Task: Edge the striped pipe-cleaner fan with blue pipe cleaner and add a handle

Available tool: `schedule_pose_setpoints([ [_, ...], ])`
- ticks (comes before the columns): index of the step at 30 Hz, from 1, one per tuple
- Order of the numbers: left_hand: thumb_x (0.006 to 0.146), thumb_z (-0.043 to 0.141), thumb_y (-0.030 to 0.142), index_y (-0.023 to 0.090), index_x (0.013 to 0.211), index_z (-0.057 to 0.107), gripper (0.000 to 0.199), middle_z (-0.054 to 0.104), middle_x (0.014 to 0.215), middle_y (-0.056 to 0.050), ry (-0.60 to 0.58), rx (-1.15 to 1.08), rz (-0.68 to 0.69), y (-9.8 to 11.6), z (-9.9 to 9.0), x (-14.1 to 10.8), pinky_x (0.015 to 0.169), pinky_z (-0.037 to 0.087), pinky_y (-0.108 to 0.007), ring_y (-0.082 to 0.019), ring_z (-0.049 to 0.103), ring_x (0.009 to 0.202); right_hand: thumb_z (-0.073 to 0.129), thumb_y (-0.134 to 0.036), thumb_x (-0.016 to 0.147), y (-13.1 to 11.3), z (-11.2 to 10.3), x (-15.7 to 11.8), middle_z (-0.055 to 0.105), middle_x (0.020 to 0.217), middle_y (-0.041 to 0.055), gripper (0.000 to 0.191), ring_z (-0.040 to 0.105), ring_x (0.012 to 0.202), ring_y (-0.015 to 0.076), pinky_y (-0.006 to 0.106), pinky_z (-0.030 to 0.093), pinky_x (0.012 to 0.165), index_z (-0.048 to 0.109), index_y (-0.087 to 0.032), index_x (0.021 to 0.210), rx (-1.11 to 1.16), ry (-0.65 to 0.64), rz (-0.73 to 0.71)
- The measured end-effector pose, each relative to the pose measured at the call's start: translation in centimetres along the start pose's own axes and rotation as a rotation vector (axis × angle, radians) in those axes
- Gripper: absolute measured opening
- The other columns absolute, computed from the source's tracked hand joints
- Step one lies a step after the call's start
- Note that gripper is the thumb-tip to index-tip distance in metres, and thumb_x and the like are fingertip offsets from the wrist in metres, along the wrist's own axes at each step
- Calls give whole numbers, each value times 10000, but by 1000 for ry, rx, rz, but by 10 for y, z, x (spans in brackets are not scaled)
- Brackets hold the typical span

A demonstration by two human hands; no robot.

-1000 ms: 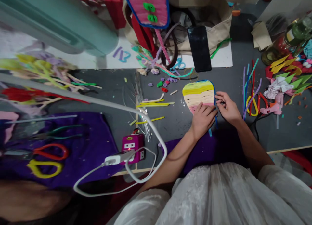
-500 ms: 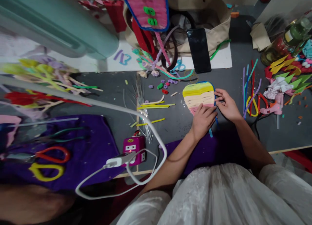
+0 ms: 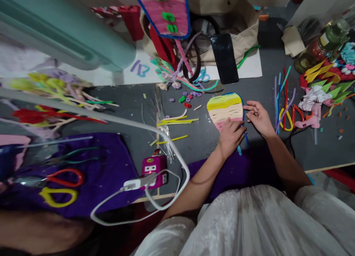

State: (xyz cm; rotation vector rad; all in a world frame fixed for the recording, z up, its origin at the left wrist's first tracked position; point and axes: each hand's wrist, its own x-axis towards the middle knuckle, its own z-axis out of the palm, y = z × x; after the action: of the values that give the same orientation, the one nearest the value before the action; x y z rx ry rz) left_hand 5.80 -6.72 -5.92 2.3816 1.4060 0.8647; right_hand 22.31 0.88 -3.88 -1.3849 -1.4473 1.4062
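Note:
A flat striped piece (image 3: 226, 110) in yellow, cream and pink lies on the dark table, a blue strip (image 3: 243, 107) running along its top and right edge. My left hand (image 3: 230, 135) rests palm down on its lower pink part, fingers spread across it. At the right edge is my right hand (image 3: 256, 115), fingers slightly bent and apart, with its fingertips beside the blue strip and nothing visible in its grasp. The lower end of the blue strip and a lighter blue end stick out below my left hand.
Pipe cleaners, scissors (image 3: 286, 119) and a pink glue gun (image 3: 309, 119) lie to the right. A black phone (image 3: 224, 59) leans on a beige bag (image 3: 246, 30). A white cable loops from a purple power socket (image 3: 154, 171) on the left.
My right hand has shifted slightly, its fingers a little more off the blue edge. My left hand stays in place on the piece. The whole view has moved slightly.

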Motion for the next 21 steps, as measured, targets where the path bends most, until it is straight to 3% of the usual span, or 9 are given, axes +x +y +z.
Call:
schedule_pose_setpoints([
  [9, 1005, 532, 291, 198, 1101, 722, 233, 724, 1164, -113, -20, -29, 3, -6, 4, 0, 1177, 384, -563, -211, 678, 1096, 571, -232, 777, 4, 1, 3, 698, 1217, 122, 424, 692, 962, 185, 246, 582, 626, 554, -212, 1201, 35, 44, 5],
  [12, 1003, 519, 278, 208, 1105, 722, 238, 715, 1171, -111, -71, -9, 31, -8, 1, 7, 1151, 398, -562, -223, 665, 1101, 536, -195, 781, 4, -2, 8, 712, 1149, 95, 385, 698, 848, 160, 230, 564, 569, 561, -220, 1165, 6, 79, 18],
  [16, 996, 516, 256, 196, 1059, 739, 239, 714, 1077, -111, -165, 119, 50, -1, -7, 17, 935, 515, -439, -228, 663, 934, 495, -168, 832, 0, -6, 14, 731, 952, 47, 320, 697, 718, 137, 208, 531, 522, 579, -219, 1137, -119, 102, 6],
  [19, 997, 516, 245, 186, 997, 747, 238, 711, 987, -105, -178, 205, 34, 6, -11, 20, 741, 506, -352, -221, 644, 833, 464, -144, 850, -3, -5, 13, 735, 877, 37, 311, 716, 694, 138, 205, 531, 524, 591, -211, 1126, -158, 115, 16],
  [21, 996, 529, 241, 195, 1003, 743, 219, 718, 997, -94, -152, 199, 27, 9, -11, 18, 709, 494, -329, -210, 652, 834, 455, -136, 852, -3, -3, 11, 742, 877, 39, 310, 729, 702, 140, 199, 533, 518, 594, -206, 1120, -133, 128, 31],
])
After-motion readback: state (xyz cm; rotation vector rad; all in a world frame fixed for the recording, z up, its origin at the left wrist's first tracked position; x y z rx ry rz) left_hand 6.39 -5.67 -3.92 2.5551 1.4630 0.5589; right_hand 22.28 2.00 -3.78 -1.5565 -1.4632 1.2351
